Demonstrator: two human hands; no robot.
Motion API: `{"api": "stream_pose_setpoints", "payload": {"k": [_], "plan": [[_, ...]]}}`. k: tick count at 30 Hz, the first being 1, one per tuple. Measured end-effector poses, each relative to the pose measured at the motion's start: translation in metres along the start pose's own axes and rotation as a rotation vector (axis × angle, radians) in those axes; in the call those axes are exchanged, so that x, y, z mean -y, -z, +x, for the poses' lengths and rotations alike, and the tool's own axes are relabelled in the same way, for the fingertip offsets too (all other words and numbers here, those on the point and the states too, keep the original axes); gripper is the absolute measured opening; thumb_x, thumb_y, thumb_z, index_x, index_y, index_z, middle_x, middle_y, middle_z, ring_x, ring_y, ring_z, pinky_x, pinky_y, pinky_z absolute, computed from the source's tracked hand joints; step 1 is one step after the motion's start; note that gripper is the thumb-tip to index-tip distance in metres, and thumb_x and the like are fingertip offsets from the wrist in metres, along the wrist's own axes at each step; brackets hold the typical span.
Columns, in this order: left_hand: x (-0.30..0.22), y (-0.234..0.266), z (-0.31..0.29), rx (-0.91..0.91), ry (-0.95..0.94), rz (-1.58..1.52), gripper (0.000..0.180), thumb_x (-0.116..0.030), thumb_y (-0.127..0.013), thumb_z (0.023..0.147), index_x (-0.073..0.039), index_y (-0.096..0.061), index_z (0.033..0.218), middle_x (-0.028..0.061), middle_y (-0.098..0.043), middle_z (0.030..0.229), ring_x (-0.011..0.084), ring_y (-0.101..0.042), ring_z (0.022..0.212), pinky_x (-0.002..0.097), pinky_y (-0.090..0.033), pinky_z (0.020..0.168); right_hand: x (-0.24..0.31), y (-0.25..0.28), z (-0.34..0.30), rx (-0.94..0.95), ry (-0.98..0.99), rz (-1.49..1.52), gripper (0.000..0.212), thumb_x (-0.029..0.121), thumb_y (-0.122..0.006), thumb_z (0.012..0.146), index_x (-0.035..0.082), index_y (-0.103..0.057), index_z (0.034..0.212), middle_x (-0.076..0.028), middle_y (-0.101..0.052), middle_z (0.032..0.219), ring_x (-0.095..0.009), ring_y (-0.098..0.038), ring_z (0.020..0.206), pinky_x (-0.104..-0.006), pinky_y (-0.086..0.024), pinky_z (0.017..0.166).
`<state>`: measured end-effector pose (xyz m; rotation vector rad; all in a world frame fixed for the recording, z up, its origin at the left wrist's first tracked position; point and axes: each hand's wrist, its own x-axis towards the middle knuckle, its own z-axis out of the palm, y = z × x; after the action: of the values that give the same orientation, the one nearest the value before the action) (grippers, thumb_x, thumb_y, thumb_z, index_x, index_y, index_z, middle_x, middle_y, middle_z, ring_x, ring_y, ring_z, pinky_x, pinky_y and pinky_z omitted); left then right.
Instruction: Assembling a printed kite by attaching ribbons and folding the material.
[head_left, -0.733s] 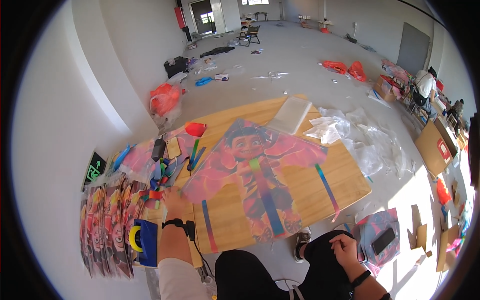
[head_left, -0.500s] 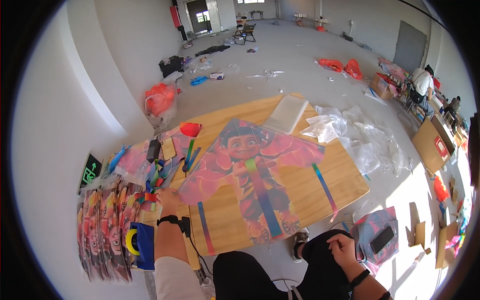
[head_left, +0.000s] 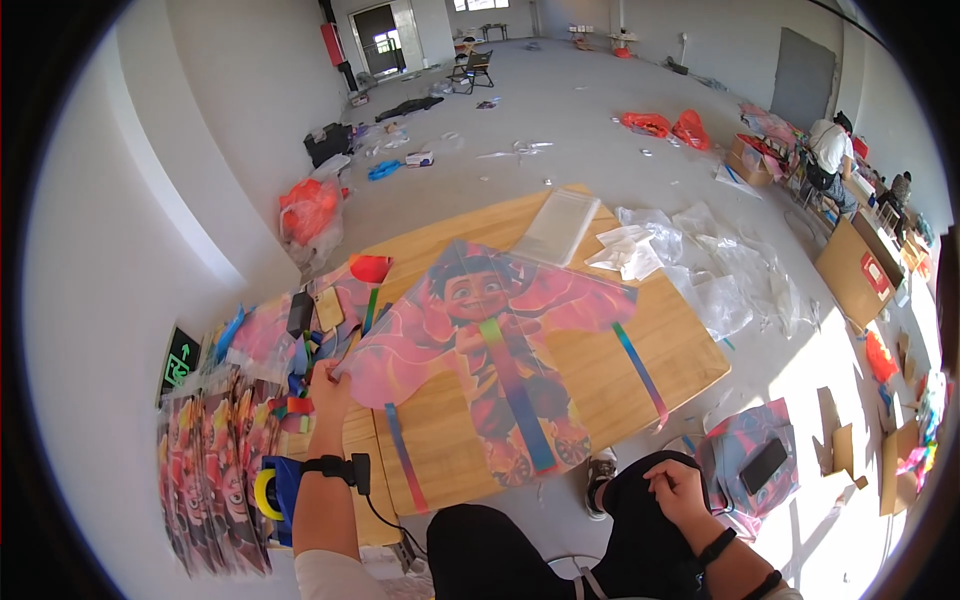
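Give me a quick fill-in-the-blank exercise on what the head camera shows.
The bare left hand is at the ____ wing tip of the kite-shaped, pink printed sheet.
The bare right hand rests on a trouser leg coloured ____.
The blue tape dispenser carries a ring-shaped ____ roll.
A black rectangular phone lies to the ____ of the light-brown wooden table.
Missing words: left; black; yellow; right.

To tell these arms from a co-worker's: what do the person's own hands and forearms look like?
The ungloved left hand has a black wrist strap with a boxy black module and thin black cable; an off-white fabric sleeve sits farther up. The ungloved right hand has a black wristband, plus another black band farther up.
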<state>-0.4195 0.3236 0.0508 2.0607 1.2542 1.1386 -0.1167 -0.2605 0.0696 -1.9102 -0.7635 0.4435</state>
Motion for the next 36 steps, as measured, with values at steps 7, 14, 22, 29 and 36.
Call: {"api": "stream_pose_setpoints", "payload": {"k": [7,14,22,29,36], "plan": [[-0.141,0.001,0.002,0.218,-0.251,-0.065,0.036,-0.001,-0.062,0.087,-0.007,-0.064,0.122,0.0066,-0.064,0.081,0.0124,-0.056,0.064,0.0289,-0.045,0.060,-0.001,-0.003,-0.001,0.029,0.040,0.007,0.016,-0.002,-0.060,0.087,0.002,-0.073,0.095,-0.010,-0.071,0.080,-0.016,-0.069,0.071,-0.0279,-0.053,0.066],[-0.226,-0.057,0.022,0.473,-0.229,-0.022,0.022,-0.006,-0.062,0.090,-0.005,-0.071,0.110,0.0063,-0.066,0.079,0.0134,-0.058,0.063,0.0291,-0.045,0.059,0.026,-0.019,0.021,0.262,-0.153,0.320,0.032,-0.005,-0.057,0.090,0.003,-0.067,0.120,-0.006,-0.070,0.088,-0.012,-0.066,0.069,-0.0278,-0.053,0.065],[-0.307,-0.140,0.034,0.839,-0.161,-0.050,0.038,-0.038,-0.063,0.101,-0.002,-0.077,0.102,0.0023,-0.072,0.089,0.0123,-0.062,0.075,0.0291,-0.050,0.072,0.027,-0.055,0.152,0.371,0.169,0.452,0.046,-0.001,-0.062,0.094,0.005,-0.052,0.138,-0.009,-0.065,0.118,-0.016,-0.068,0.103,-0.0295,-0.055,0.082],[-0.329,-0.202,0.031,1.050,0.178,-0.189,0.067,-0.064,-0.050,0.100,-0.003,-0.075,0.110,0.0079,-0.072,0.095,0.0189,-0.065,0.082,0.0333,-0.050,0.080,0.083,-0.066,0.265,0.353,-0.016,0.265,0.086,0.034,-0.077,0.091,-0.001,-0.034,0.156,-0.020,-0.061,0.138,-0.027,-0.063,0.123,-0.0362,-0.053,0.098],[-0.325,-0.234,0.017,1.086,0.199,-0.485,0.067,-0.062,-0.041,0.106,-0.005,-0.068,0.128,0.0020,-0.065,0.105,0.0125,-0.061,0.088,0.0315,-0.049,0.087,0.069,-0.074,0.297,0.533,-0.164,0.327,0.082,0.038,-0.075,0.092,-0.004,-0.041,0.153,-0.018,-0.070,0.122,-0.027,-0.066,0.118,-0.0358,-0.051,0.100]]}}
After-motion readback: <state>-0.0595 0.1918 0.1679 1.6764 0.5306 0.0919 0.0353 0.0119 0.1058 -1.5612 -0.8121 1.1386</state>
